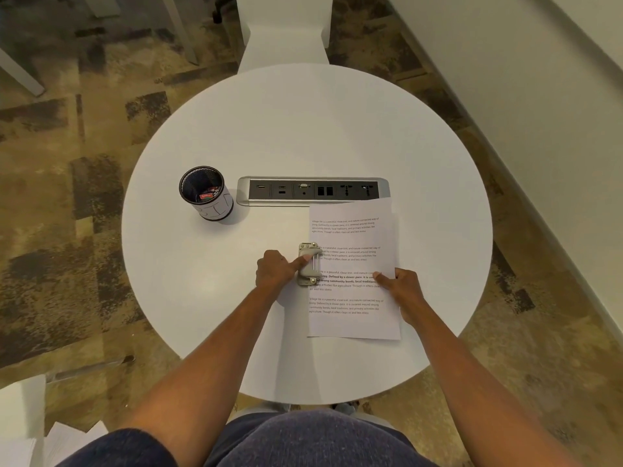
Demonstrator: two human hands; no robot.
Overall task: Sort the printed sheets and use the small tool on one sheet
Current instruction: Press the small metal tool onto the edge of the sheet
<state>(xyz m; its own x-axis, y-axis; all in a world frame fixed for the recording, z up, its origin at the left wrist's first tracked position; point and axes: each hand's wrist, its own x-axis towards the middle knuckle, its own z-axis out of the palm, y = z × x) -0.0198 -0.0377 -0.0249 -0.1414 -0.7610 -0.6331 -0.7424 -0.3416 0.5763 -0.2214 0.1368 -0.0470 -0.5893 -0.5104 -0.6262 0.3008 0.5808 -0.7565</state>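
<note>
One printed sheet (354, 271) lies flat on the round white table (236, 136), toward four o'clock of the table's middle, its long axis running twelve to six from where the person sits. A small hole punch (309, 263) straddles the sheet's nine o'clock edge about midway down, its own long axis parallel to that edge, so the paper's margin sits inside the punch's mouth.

The left hand (277, 272) comes in from nine o'clock of the punch and is the nearer one: its grip is narrow, fingers curled, with the forefinger laid across the grey lever on top. Whether the lever is already pressed down I cannot tell. The right hand (403, 287) rests at three o'clock of the punch, on the sheet's far edge, grip loosely closed around nothing, fingertips pinning the paper flat.

My judgement is that the sorting looks done here and the punching is the step in hand. The coming move turns on the lever lying directly under the left forefinger, so the push goes straight down while the right hand keeps the sheet from sliding toward three o'clock.

A mesh pen cup (206, 193) stands at ten o'clock, and a socket strip (313, 191) lies at twelve o'clock, touching the sheet's top edge.
</note>
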